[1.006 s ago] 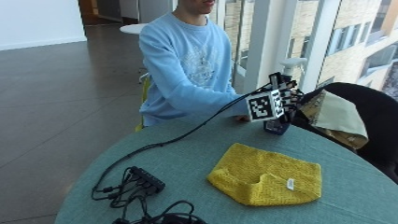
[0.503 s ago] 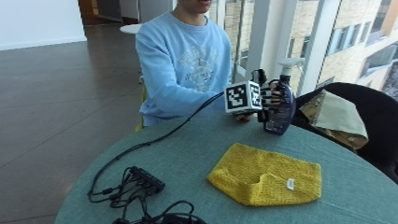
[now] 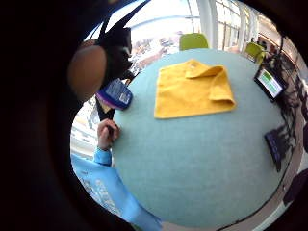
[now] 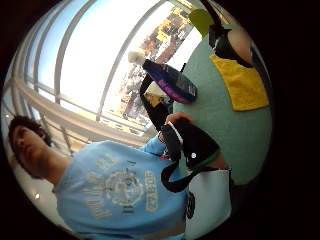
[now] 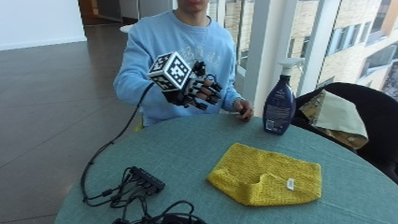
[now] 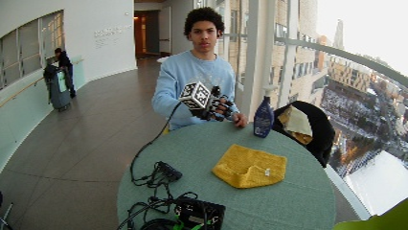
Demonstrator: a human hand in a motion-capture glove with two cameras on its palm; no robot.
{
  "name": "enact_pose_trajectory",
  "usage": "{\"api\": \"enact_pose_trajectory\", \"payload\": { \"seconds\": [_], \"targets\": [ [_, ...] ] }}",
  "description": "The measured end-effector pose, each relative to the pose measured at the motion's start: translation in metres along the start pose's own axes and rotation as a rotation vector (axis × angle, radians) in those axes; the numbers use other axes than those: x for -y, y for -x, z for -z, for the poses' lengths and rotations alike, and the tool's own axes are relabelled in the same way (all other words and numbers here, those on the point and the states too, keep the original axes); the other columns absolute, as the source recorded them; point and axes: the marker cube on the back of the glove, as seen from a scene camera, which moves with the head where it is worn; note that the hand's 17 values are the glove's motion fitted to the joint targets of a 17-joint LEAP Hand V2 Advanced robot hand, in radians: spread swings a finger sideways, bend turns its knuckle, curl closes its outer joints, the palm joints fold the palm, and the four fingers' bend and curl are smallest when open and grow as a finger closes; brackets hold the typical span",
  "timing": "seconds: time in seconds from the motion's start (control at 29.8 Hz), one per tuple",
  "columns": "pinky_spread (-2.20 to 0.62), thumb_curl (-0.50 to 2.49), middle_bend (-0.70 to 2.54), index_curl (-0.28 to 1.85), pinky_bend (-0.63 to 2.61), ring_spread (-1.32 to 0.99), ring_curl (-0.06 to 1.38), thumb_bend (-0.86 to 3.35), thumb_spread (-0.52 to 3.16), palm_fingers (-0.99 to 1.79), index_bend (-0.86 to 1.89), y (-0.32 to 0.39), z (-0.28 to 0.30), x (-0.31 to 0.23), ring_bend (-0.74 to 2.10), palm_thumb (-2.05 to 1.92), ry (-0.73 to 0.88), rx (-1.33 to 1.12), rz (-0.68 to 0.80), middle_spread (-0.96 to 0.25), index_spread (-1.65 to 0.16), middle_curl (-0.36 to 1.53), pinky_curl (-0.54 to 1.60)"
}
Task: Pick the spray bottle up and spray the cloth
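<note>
Gloved, the right hand (image 5: 198, 91) hangs in the air above the near edge of the tabletop (image 5: 187, 154) in the outside view, fingers loosely curled and holding nothing. Well off to that hand's side, the spray bottle (image 5: 280, 99) stands upright on the tabletop, apart from it. The bare left hand (image 5: 243, 111) rests on the tabletop's edge between the gloved hand and the bottle, just beside the bottle. The yellow cloth (image 5: 267, 174) lies folded on the tabletop, below and beyond both hands, well apart from the bottle. A black cable bundle (image 5: 133, 186) lies on the tabletop under the raised arm's side.

From the wide outside view, the right hand (image 6: 213, 106) is lifted in front of the person's chest, the spray bottle (image 6: 263, 117) stands past the left hand (image 6: 240, 120), and the cloth (image 6: 250, 166) lies mid-tabletop.

The little finger side palm view looks down on the tabletop (image 3: 202, 159): the cloth (image 3: 192, 89) lies flat, the bottle (image 3: 115, 94) sits near the tabletop's edge, and the left hand (image 3: 108, 134) rests at the rim close by it.

The thumb side palm view shows the bottle (image 4: 167, 80) standing free at the tabletop's edge, with the cloth (image 4: 242, 85) beyond it.
</note>
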Motion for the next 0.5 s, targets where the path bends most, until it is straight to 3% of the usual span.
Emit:
{"api": "enact_pose_trajectory", "payload": {
  "seconds": [0.27,0.5],
  "targets": [
    [0.21,0.36,0.27,0.37,0.15,-0.05,0.35,-0.02,1.05,0.83,0.16,-0.041,0.029,-0.075,0.23,0.67,-0.025,-0.169,-0.104,-0.10,-0.31,0.44,0.26],
    [0.21,0.35,0.27,0.37,0.15,-0.04,0.35,-0.02,1.06,0.83,0.17,-0.063,0.033,-0.098,0.23,0.67,0.008,-0.266,-0.106,-0.10,-0.31,0.44,0.25]
  ]
}}
